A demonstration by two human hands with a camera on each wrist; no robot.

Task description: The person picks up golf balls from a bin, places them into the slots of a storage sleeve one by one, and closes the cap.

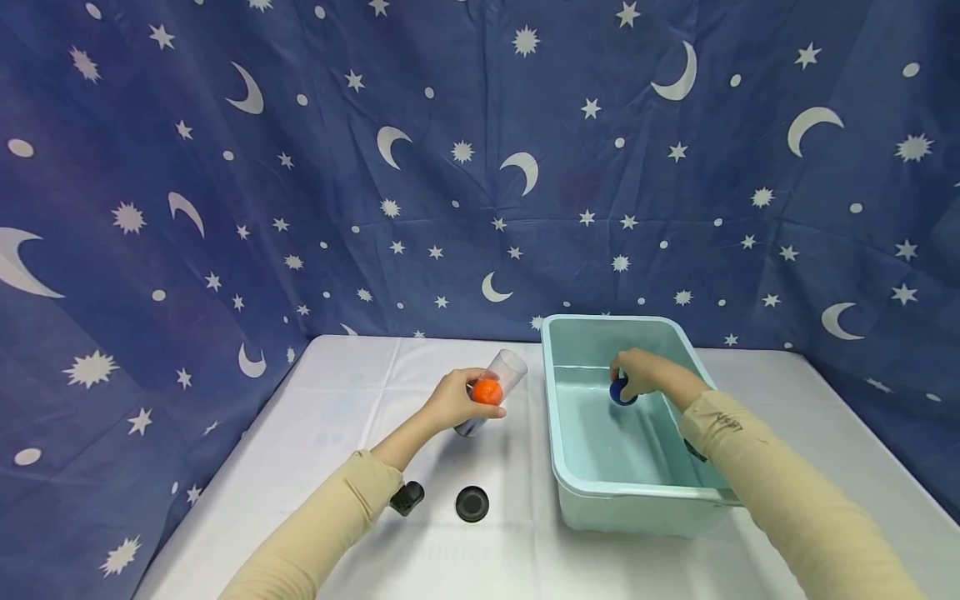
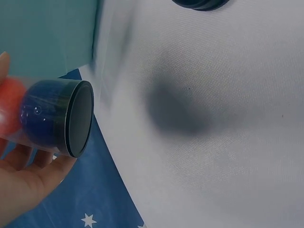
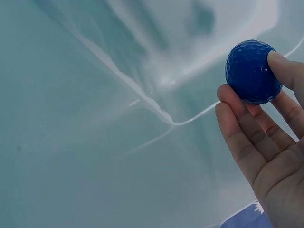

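My left hand grips a clear plastic tube, tilted above the table. Inside it are an orange ball and, below that, a dark blue ball. A dark cap closes the tube's lower end in the left wrist view. My right hand is inside the light teal bin, pinching a blue golf ball between thumb and fingertips. Dimples show on that ball in the right wrist view. Beneath the left hand, on the table, lies a round black lid.
The bin stands on the right of a white-covered table. A small black object sits by the left forearm, partly hidden by the sleeve. Behind the table hangs a blue curtain with moons and stars.
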